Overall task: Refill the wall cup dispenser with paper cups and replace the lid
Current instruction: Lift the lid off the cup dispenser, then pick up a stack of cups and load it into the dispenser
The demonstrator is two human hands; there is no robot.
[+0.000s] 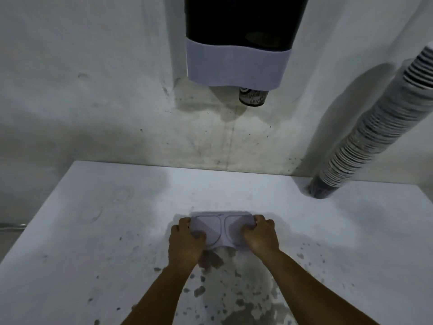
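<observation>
The wall cup dispenser [239, 41] hangs on the wall at the top centre, dark above with a pale band at its base. A patterned paper cup [252, 98] pokes out of its bottom. The pale lid [221, 228], with two round outlines on its top, lies on the white table [93, 231]. My left hand [187, 240] grips the lid's left end and my right hand [260, 233] grips its right end. A tall stack of paper cups [379, 127] stands on the table at the back right, leaning against the wall.
The grey wall [93, 90] rises straight behind the table. The table's near part is flecked with dark stains [234, 296]. Its left edge runs diagonally, with floor and a cable [11, 226] beyond it.
</observation>
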